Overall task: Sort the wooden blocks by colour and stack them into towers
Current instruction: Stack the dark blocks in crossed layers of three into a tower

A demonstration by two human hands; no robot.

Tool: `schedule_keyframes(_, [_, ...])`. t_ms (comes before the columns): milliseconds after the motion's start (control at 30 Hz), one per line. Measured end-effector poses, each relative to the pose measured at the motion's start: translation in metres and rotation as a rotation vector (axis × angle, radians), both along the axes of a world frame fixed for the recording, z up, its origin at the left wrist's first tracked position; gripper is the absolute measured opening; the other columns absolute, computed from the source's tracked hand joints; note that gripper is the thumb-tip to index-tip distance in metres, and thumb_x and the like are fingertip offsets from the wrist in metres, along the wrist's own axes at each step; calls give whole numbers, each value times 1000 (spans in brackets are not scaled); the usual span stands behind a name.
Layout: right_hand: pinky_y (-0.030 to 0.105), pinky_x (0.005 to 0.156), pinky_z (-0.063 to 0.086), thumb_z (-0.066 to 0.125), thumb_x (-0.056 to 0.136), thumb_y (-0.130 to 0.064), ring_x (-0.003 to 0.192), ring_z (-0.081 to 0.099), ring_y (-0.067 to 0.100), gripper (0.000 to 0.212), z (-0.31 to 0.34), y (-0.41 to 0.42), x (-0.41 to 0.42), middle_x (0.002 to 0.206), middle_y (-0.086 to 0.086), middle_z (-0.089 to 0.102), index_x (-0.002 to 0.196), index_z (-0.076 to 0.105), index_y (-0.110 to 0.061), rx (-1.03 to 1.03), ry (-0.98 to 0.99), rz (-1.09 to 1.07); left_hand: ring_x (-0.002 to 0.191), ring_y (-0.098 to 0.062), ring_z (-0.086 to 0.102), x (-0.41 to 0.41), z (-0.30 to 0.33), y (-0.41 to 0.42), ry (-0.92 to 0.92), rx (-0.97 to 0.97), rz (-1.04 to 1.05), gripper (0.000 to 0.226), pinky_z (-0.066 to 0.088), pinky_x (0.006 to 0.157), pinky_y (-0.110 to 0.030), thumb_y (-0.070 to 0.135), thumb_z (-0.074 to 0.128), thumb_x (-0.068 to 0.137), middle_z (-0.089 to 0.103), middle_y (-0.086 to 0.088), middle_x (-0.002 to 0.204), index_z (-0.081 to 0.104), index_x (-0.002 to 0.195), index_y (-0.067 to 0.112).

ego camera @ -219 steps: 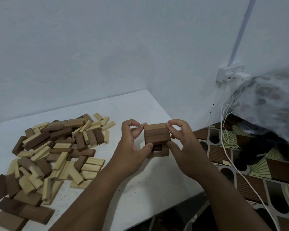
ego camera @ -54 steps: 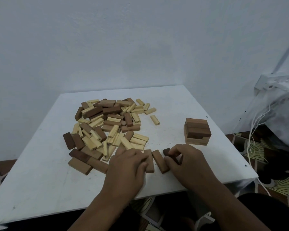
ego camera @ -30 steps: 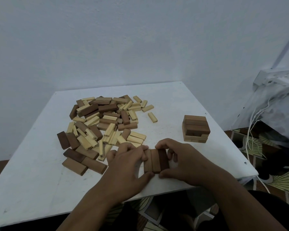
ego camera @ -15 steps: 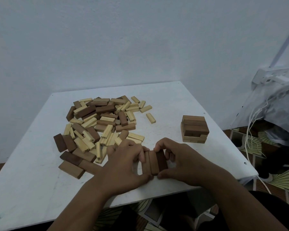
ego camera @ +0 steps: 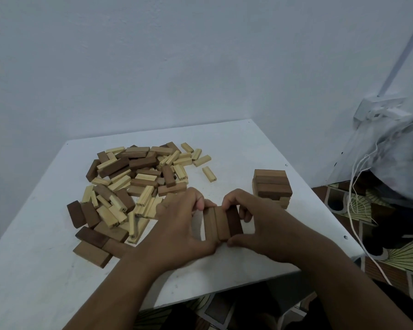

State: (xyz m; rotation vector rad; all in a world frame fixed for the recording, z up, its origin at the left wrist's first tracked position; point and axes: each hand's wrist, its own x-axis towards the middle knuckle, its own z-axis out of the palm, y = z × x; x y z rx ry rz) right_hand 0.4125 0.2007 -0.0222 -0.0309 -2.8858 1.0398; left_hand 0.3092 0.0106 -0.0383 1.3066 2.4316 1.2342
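Three brown blocks lie side by side near the white worktop's front edge, pinched between left hand and right hand; brown tower just beyond right, mixed block pile left

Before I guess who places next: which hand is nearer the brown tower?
Right. The right hand grips the three-block row just in front of the brown tower; the left hand holds the row's far side, by the pile.

Left hand, right hand bare — no rings, no sleeves on forearms.
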Motion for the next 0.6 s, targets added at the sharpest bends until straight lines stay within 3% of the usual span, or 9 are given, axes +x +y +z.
schedule_keyframes(100, [16,73,42,85,74,-27,89,50,3,55,17,12,4,97,-20,52,113,49,-39,34,70,-30,113,-11,57,-5,11,18,-19,41,-23,57,48,86,-39,25,86,64,64,24,113,38,94,25])
schedule_keyframes(200, [17,67,44,87,71,-19,80,50,8,56,30,31,6,90,-10,54,111,52,-35,3,129,-53,115,-5,52,-7,25,39,25,49,-40,58,37,90,-22,27,85,65,64,25,114,34,92,31])
schedule_keyframes(367, [29,65,50,83,73,-10,73,52,10,51,42,60,7,86,-3,58,106,53,-35,-82,125,-136,112,-25,51,-15,39,81,-16,15,-77,57,48,85,-48,37,81,65,62,24,116,33,96,33])
schedule_keyframes(533, [33,69,48,77,78,-7,79,52,15,52,37,83,2,103,1,60,107,49,-40,-71,126,-212,97,-14,50,-24,44,115,-21,1,-119,56,40,72,-35,34,81,69,61,22,116,31,93,34])
schedule_keyframes(600, [32,71,48,76,79,-8,85,50,15,54,32,91,1,107,0,59,109,47,-42,-57,116,-230,108,-17,49,-26,43,125,-16,-22,-122,56,43,79,-39,37,81,68,61,22,116,30,92,37])
